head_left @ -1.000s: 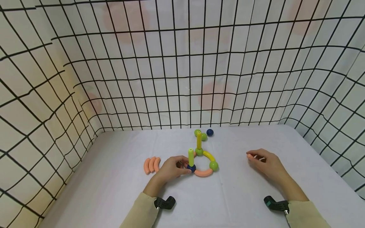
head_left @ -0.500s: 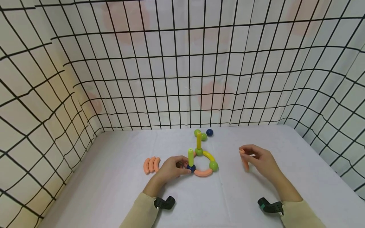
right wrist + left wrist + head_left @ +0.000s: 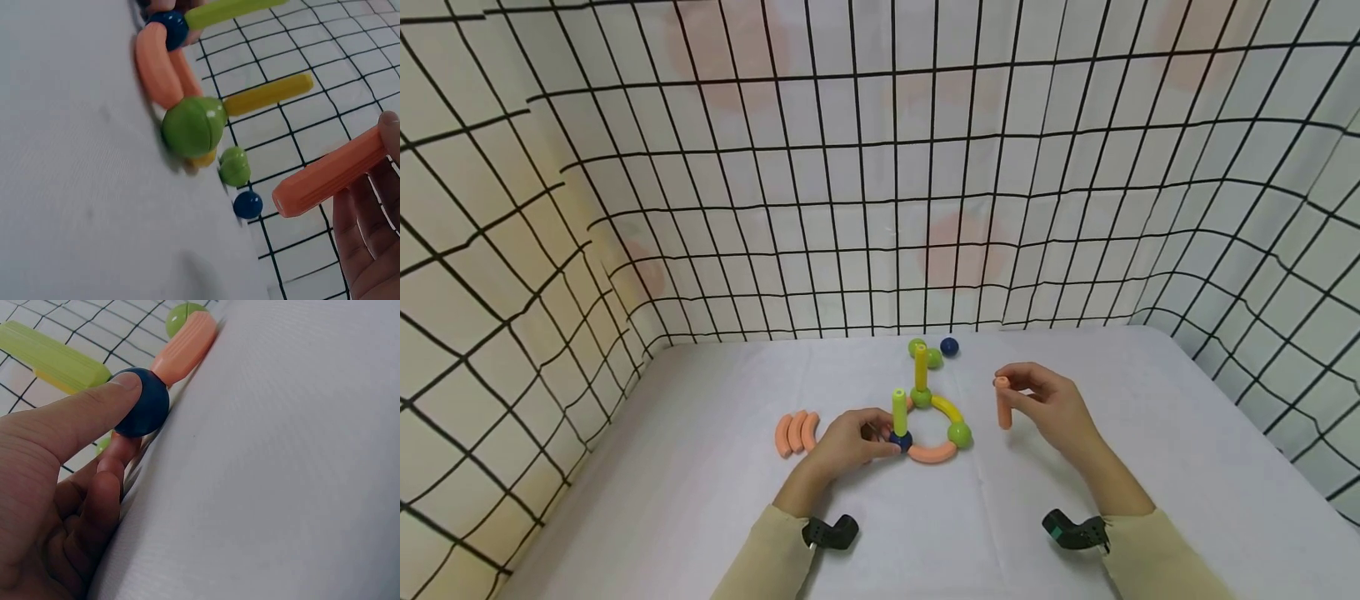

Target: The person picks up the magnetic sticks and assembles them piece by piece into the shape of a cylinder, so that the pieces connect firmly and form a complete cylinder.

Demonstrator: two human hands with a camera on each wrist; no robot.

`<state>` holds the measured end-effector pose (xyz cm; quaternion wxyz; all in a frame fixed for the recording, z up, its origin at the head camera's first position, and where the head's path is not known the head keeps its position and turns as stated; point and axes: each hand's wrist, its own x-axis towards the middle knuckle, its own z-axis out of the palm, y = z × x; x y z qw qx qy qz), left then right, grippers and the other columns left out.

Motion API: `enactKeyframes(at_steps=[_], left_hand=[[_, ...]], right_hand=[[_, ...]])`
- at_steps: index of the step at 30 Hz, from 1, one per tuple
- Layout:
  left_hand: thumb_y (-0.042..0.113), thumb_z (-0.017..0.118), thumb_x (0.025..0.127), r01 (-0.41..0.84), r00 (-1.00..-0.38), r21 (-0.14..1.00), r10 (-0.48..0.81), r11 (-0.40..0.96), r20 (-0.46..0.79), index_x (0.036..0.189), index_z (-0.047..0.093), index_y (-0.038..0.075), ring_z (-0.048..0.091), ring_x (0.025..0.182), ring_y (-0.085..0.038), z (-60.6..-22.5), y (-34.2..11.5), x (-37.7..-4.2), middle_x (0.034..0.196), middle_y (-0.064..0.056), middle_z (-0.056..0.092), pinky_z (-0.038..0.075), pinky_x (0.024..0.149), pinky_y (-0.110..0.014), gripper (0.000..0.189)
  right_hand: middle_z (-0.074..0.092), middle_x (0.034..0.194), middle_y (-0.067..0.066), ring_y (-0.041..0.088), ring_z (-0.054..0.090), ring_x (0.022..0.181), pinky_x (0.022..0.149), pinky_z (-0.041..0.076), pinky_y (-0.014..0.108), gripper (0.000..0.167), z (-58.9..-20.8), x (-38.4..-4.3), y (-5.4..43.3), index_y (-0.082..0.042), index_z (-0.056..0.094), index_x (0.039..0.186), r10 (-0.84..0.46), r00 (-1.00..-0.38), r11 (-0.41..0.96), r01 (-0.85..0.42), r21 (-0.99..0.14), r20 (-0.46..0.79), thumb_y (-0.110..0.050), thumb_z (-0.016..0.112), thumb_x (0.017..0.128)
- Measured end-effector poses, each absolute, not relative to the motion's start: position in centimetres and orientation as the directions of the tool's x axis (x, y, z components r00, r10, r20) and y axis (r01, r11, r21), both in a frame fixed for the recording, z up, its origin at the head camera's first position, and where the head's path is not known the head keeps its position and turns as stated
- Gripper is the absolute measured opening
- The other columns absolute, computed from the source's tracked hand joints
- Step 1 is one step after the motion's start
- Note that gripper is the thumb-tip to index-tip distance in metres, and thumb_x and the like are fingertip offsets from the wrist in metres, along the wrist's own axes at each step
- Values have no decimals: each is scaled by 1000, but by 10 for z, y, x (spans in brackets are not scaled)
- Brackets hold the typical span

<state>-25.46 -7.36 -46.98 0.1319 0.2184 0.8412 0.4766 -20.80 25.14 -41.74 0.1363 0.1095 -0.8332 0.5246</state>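
My left hand (image 3: 847, 442) pinches a blue ball (image 3: 150, 406) at the left of a ring of toy building pieces on the table. From that ball a light green stick (image 3: 899, 412) stands upright. An orange curved stick (image 3: 933, 453) joins it to a green ball (image 3: 959, 434) on the right. A yellow curved stick (image 3: 947, 407) runs back to another green ball (image 3: 921, 397), which bears an upright yellow stick (image 3: 921, 368). Right of the ring, my right hand (image 3: 1051, 408) holds a straight orange stick (image 3: 331, 178) by its upper end, its lower end pointing down.
Several orange curved sticks (image 3: 795, 432) lie side by side left of my left hand. Behind the ring sit loose green balls (image 3: 933, 358) and a loose blue ball (image 3: 950, 347). A white wall with black grid lines (image 3: 865, 208) encloses the table's back and sides.
My right hand has moved left toward the ring, and the orange stick in it has swung to nearly upright. The left hand stays on the blue ball.
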Motion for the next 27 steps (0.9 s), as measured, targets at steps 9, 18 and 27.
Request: enactKeyframes(at_steps=[9, 18, 27], left_hand=[[25, 82, 84, 243, -870, 863, 494, 442, -8, 111, 71, 21, 55, 77, -14, -469, -74, -253, 93, 2, 65, 48, 55, -23, 30], [26, 82, 84, 248, -865, 866, 502, 434, -4, 111, 71, 21, 54, 76, -14, -468, -73, -253, 93, 2, 64, 48, 55, -23, 30], [26, 82, 84, 245, -862, 870, 507, 428, -7, 112, 71, 21, 54, 76, -14, -469, -74, -254, 94, 2, 64, 48, 55, -23, 30]], right_hand=[[67, 105, -5, 4, 61, 100, 81, 54, 17, 27, -409, -216, 217, -10, 66, 116, -39, -942, 356, -326, -876, 334, -24, 71, 93], [68, 106, 2, 5, 62, 100, 82, 54, 18, 25, -414, -219, 203, -11, 67, 114, -48, -944, 337, -323, -884, 327, -22, 73, 92], [68, 110, 6, 5, 61, 100, 82, 54, 19, 25, -424, -220, 199, -10, 67, 114, -47, -954, 339, -293, -894, 295, -22, 73, 92]])
